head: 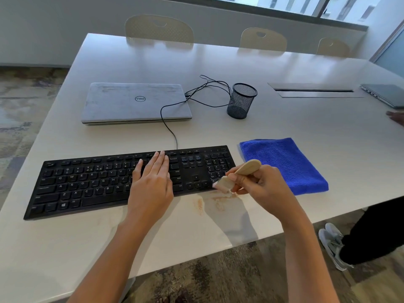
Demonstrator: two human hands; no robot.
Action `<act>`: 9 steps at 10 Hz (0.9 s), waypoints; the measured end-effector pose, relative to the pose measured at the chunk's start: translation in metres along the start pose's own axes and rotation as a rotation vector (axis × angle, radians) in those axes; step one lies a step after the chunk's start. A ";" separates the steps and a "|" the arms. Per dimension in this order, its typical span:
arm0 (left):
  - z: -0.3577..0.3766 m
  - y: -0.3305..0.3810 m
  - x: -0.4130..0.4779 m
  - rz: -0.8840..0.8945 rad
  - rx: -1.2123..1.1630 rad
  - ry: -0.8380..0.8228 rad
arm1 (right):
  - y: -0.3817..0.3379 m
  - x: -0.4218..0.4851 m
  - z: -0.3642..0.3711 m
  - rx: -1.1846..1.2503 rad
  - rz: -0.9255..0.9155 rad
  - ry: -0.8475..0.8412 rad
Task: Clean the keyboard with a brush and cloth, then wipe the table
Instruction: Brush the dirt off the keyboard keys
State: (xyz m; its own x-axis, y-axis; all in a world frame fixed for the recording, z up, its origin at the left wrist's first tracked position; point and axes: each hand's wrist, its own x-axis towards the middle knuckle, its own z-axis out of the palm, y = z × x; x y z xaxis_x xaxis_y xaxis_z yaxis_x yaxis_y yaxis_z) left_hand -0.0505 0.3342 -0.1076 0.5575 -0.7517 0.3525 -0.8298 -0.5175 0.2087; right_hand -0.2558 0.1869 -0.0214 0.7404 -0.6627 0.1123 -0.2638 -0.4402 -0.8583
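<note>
Black corded keyboard [91,182]: brushing underway, my left hand [150,182] flat steadying keys, my right hand [260,184] gripping small wooden brush [238,173] at front edge; folded blue cloth [286,162] unused, white table [284,127] wipe pending, orange dust [200,205] swept off.

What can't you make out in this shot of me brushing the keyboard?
Head view only.
Keys beneath the left hand: covered by the palm on the keyboard.
The brush bristles: motion-blurred, so contact with the keys is unclear; the right hand hides part of the handle.
Second laptop and another person's hand: cut off by the right edge.
</note>
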 end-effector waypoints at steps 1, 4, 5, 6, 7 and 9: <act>0.000 0.000 0.000 -0.002 0.000 -0.004 | 0.000 0.001 -0.001 -0.016 -0.027 0.064; -0.002 0.001 0.000 -0.003 -0.006 -0.021 | -0.001 0.004 0.008 0.020 -0.038 0.051; -0.003 0.001 0.000 -0.002 -0.011 -0.023 | -0.003 0.005 0.011 0.047 -0.017 -0.027; -0.003 0.001 0.000 -0.007 -0.021 -0.037 | -0.004 0.007 0.016 0.046 -0.046 0.025; -0.004 0.001 0.000 -0.011 -0.023 -0.048 | -0.005 0.009 0.019 0.012 -0.057 -0.009; -0.004 0.001 0.000 -0.010 -0.040 -0.054 | -0.005 0.011 0.033 -0.008 -0.132 -0.012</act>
State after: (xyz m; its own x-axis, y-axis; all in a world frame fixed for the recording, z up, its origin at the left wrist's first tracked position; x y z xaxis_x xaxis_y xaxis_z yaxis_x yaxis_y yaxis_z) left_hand -0.0518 0.3356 -0.1037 0.5657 -0.7678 0.3007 -0.8237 -0.5096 0.2486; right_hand -0.2263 0.2018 -0.0326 0.7763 -0.5916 0.2176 -0.1689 -0.5279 -0.8323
